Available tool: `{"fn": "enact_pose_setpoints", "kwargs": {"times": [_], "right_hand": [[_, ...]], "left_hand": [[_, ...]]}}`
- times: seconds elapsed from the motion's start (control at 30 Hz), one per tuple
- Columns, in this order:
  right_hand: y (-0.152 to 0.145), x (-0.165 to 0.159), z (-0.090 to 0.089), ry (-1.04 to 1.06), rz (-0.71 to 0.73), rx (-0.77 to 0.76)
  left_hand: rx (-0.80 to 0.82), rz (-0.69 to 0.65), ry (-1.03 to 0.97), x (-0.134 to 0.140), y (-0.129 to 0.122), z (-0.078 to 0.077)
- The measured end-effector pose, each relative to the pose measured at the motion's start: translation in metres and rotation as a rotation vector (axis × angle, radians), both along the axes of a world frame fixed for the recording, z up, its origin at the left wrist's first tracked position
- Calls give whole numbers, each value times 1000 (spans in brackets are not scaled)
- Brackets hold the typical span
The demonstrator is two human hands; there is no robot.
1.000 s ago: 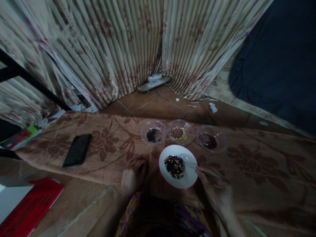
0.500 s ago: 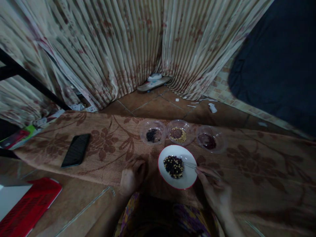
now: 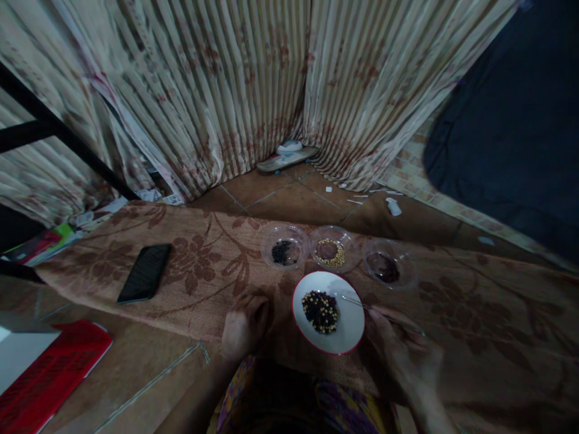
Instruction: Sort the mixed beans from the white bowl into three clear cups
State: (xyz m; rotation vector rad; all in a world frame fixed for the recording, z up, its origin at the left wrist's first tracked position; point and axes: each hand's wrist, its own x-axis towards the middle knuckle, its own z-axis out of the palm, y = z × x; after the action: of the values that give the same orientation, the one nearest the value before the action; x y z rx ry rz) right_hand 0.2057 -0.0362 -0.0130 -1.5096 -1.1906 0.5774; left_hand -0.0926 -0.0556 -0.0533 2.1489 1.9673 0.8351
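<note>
A white bowl with a red rim (image 3: 350, 328) stands in front of me, with a pile of mixed dark and yellow beans (image 3: 320, 312) on its left side. My right hand (image 3: 404, 346) is closed on slim metal tweezers (image 3: 355, 300), whose tips are over the bowl close to the beans. Left of the bowl, my left hand (image 3: 245, 322) rests loosely curled on the cloth, with nothing visible in it. Behind the bowl are three clear plastic cups: one with black beans (image 3: 281, 252), one with yellow beans (image 3: 333, 260), one with dark red beans (image 3: 383, 267).
A patterned brown cloth (image 3: 203, 301) covers the long low table. On its left lies a black phone (image 3: 145, 273). Beyond the far edge are a skateboard (image 3: 284, 160), paper scraps and striped curtains (image 3: 253, 78). A red and white box (image 3: 67, 361) sits on the floor at left.
My right hand has moved a little to the right and back with the tweezers, away from the bowl's rim. My left hand stays in place. The whole view has shifted slightly.
</note>
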Motion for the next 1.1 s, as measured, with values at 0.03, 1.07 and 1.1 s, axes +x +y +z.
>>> {"fn": "enact_pose_setpoints", "kwargs": {"times": [0.03, 1.07, 1.1], "right_hand": [[8, -2, 6, 5, -31, 18], [11, 13, -18, -146, 271, -55], [11, 13, -19, -148, 273, -53]], "left_hand": [[-1, -4, -3, 0, 0, 0], [-56, -8, -44, 2, 0, 7], [-60, -5, -46, 2, 0, 8]]}}
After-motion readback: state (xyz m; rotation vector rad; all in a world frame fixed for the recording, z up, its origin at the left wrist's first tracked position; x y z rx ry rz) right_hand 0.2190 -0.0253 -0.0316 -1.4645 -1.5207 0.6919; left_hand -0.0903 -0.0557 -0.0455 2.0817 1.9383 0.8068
